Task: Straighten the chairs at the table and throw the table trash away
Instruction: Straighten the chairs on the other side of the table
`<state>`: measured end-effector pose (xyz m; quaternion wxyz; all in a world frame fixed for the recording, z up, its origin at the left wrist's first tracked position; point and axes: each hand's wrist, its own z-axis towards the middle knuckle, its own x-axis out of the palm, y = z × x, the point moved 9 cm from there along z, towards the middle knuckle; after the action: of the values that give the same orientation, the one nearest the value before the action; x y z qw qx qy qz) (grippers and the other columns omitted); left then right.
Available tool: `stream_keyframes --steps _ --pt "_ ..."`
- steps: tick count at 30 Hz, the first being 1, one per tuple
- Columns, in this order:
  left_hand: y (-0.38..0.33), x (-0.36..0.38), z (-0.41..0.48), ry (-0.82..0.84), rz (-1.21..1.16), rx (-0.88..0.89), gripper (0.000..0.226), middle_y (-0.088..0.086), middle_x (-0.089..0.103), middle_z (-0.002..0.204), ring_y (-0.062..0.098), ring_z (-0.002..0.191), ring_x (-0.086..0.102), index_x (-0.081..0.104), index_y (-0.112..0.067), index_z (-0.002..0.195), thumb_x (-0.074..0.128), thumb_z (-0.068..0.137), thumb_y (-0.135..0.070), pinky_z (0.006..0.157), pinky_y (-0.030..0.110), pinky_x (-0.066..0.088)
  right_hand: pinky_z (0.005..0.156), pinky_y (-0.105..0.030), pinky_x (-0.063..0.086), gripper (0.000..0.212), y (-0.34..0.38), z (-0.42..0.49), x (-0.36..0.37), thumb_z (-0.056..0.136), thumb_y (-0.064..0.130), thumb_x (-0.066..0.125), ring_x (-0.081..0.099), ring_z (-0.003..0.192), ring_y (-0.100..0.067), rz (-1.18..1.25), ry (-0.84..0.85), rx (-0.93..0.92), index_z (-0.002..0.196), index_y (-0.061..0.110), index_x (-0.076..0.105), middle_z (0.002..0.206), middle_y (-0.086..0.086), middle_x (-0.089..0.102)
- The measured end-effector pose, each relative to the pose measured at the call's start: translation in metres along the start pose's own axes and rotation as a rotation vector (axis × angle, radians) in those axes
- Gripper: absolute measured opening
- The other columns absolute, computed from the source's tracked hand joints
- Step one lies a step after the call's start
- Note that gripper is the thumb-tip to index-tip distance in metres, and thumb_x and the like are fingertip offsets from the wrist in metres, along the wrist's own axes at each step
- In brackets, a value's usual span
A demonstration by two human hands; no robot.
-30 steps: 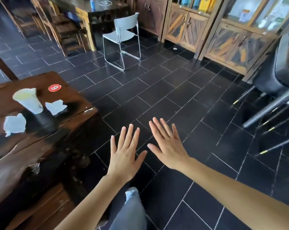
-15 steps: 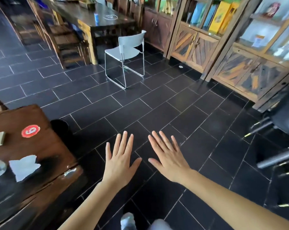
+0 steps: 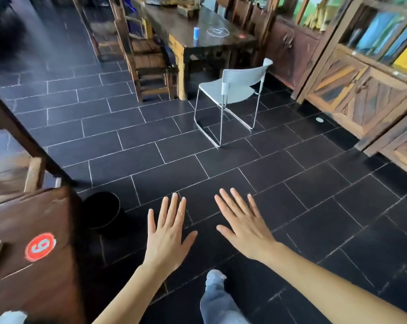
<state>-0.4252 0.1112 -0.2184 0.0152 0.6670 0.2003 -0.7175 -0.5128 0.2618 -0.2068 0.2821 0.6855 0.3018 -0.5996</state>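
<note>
Floor (image 3: 139, 155) of black tile fills my view. Wooden surface (image 3: 46, 211) sits lower left (red sticker (image 3: 40, 246) on it), a white scrap (image 3: 8, 318) at its bottom-left corner. Grey chair (image 3: 221, 92) stands upper centre, angled off the far table (image 3: 221, 43). Black bin (image 3: 102, 211) stands beside the surface. My left hand (image 3: 167, 237) and right hand (image 3: 244, 230) hover low centre, fingers (image 3: 173, 206) straight, spread, holding nothing.
</note>
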Motion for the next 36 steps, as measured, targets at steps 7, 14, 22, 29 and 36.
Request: stream_keyframes --steps 7,14,22,29,36 --pt "0.081 -0.023 0.110 -0.107 -0.030 -0.386 0.083 -0.003 -0.012 0.156 0.017 0.142 -0.018 -0.005 -0.021 0.147 0.015 0.080 -0.066 0.113 0.050 -0.003 0.115 -0.042 -0.017 0.074 -0.030 0.186 -0.030 0.087 0.059 -0.004 -0.029 0.142 -0.016 -0.050 0.035 -0.191 0.146 0.019 -0.024 0.154 0.002 -0.031" --pt "0.214 -0.041 0.185 -0.169 0.018 -0.710 0.084 0.004 0.003 0.157 0.021 0.143 -0.007 0.009 -0.016 0.148 0.025 0.081 -0.064 0.112 0.050 -0.001 0.115 -0.037 -0.019 0.086 0.062 0.386 -0.043 0.076 0.068 -0.025 -0.030 0.141 -0.013 0.054 0.024 -0.498 0.146 0.019 -0.023 0.153 0.003 -0.033" --pt "0.379 -0.071 0.334 -0.230 -0.015 -0.863 0.087 -0.004 -0.019 0.153 0.012 0.138 -0.029 -0.003 -0.022 0.148 0.008 0.075 -0.069 0.112 0.046 -0.014 0.118 -0.049 -0.001 0.069 0.123 0.613 -0.072 0.092 0.058 0.008 -0.013 0.147 -0.021 -0.042 -0.018 -0.633 0.150 0.025 -0.010 0.159 0.000 -0.013" --pt "0.479 -0.119 0.448 -0.306 0.043 -0.925 0.083 0.000 -0.007 0.157 0.013 0.140 -0.024 -0.002 -0.023 0.148 0.016 0.080 -0.067 0.110 0.040 -0.020 0.116 -0.048 0.006 0.069 0.165 0.783 -0.089 0.094 0.055 0.022 0.014 0.146 -0.026 -0.070 -0.039 -0.713 0.152 0.019 0.010 0.159 -0.005 0.014" --pt "0.599 -0.147 0.559 -0.342 0.010 -1.104 0.085 -0.003 -0.020 0.155 0.009 0.135 -0.033 -0.009 -0.025 0.147 0.018 0.079 -0.067 0.112 0.046 -0.014 0.118 -0.048 0.000 0.069 0.267 0.958 -0.094 0.093 0.056 0.020 0.002 0.148 -0.023 -0.063 0.013 -0.969 0.150 0.023 -0.001 0.160 -0.003 0.003"
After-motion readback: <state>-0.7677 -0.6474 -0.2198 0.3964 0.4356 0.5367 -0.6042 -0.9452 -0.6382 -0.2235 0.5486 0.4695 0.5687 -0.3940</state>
